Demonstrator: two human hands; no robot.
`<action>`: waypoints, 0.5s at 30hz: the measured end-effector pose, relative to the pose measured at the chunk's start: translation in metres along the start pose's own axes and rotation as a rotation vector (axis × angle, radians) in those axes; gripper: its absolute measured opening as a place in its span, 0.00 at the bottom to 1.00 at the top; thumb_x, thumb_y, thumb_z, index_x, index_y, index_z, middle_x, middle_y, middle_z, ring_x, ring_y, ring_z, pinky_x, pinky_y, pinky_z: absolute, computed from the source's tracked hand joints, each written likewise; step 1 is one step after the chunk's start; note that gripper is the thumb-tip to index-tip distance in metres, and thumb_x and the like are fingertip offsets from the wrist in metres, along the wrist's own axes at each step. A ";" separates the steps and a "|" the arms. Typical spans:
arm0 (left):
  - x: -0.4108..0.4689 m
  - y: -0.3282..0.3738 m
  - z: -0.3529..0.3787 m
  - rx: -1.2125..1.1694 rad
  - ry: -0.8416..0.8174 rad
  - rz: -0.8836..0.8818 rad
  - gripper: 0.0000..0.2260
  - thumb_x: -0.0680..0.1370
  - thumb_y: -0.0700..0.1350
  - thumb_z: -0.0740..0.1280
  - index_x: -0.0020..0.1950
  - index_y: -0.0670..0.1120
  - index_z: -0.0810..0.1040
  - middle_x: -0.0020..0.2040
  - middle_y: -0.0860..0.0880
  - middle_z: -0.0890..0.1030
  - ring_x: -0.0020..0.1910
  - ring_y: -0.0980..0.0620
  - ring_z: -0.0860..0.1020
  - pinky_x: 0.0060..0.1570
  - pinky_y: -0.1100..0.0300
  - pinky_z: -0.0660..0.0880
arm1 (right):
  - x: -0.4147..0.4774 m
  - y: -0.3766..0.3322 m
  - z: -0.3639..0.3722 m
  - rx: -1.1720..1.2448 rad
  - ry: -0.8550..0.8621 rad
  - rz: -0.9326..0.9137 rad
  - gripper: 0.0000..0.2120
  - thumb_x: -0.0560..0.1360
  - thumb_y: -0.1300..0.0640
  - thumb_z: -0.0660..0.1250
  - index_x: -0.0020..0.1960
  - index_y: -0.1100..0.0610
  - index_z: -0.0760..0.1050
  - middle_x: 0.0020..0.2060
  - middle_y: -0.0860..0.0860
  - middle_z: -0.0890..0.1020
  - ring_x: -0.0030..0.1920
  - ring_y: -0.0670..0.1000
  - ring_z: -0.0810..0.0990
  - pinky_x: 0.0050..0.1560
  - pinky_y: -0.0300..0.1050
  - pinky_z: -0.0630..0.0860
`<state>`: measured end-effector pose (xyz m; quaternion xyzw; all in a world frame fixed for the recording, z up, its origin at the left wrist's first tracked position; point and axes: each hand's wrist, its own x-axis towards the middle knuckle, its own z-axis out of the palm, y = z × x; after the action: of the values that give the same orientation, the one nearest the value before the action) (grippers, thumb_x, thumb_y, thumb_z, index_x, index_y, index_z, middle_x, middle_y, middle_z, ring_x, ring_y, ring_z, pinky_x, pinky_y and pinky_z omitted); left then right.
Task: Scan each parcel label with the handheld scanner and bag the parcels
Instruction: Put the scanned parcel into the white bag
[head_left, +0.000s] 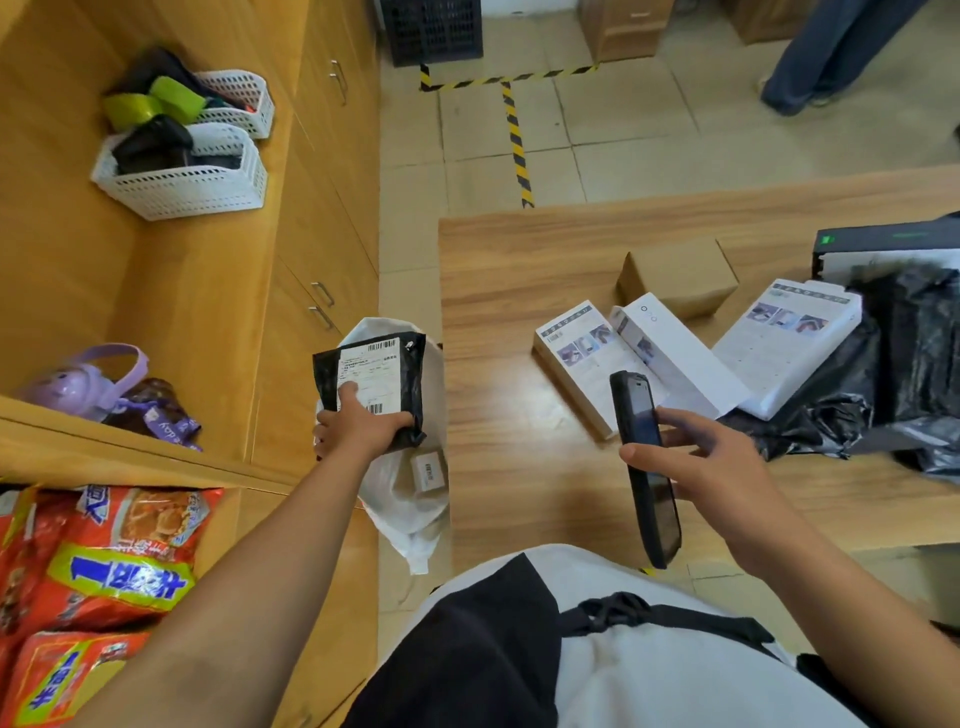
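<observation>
My left hand (358, 428) grips a black poly parcel (387, 371) with a white barcode label, thumb on the label, over the mouth of a white bag (410, 509) beside the table's left edge. A small labelled box (428, 472) lies inside that bag. My right hand (711, 467) holds the black handheld scanner (644, 467) upright over the wooden table (498, 291), thumb on its left side and fingers behind it. On the table lie three white boxes (670, 348), a brown carton (678, 275) and crumpled black poly bags (893, 358).
A wooden counter (171, 291) on the left carries two white baskets (187, 176), a purple bottle (83, 382) and red snack packs (98, 577). A black device (883, 244) sits at the table's far right. A person's legs (831, 52) stand on the tiled floor beyond.
</observation>
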<state>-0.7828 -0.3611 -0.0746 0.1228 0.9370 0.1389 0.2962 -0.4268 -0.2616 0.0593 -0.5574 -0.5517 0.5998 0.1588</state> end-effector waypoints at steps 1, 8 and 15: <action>0.003 -0.001 0.001 -0.010 -0.008 0.005 0.46 0.64 0.60 0.76 0.76 0.58 0.54 0.70 0.38 0.62 0.69 0.36 0.62 0.67 0.40 0.65 | -0.002 0.001 0.003 -0.004 0.002 -0.001 0.15 0.66 0.51 0.81 0.49 0.40 0.81 0.49 0.51 0.83 0.38 0.47 0.86 0.38 0.46 0.79; 0.007 -0.009 0.015 0.000 -0.024 0.069 0.46 0.66 0.66 0.75 0.78 0.55 0.56 0.74 0.39 0.60 0.74 0.37 0.59 0.71 0.42 0.59 | -0.009 0.007 0.012 0.025 0.066 0.022 0.19 0.66 0.50 0.82 0.55 0.43 0.82 0.51 0.54 0.82 0.49 0.57 0.85 0.54 0.65 0.82; -0.018 0.017 0.033 -0.136 -0.023 0.292 0.25 0.73 0.50 0.70 0.70 0.54 0.69 0.71 0.44 0.67 0.69 0.41 0.65 0.67 0.47 0.65 | -0.014 0.016 0.005 0.078 0.121 0.043 0.25 0.67 0.50 0.81 0.63 0.49 0.81 0.53 0.56 0.81 0.53 0.60 0.84 0.58 0.68 0.80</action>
<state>-0.7468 -0.3449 -0.0860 0.2388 0.8943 0.2419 0.2910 -0.4196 -0.2807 0.0519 -0.5977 -0.5053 0.5893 0.2002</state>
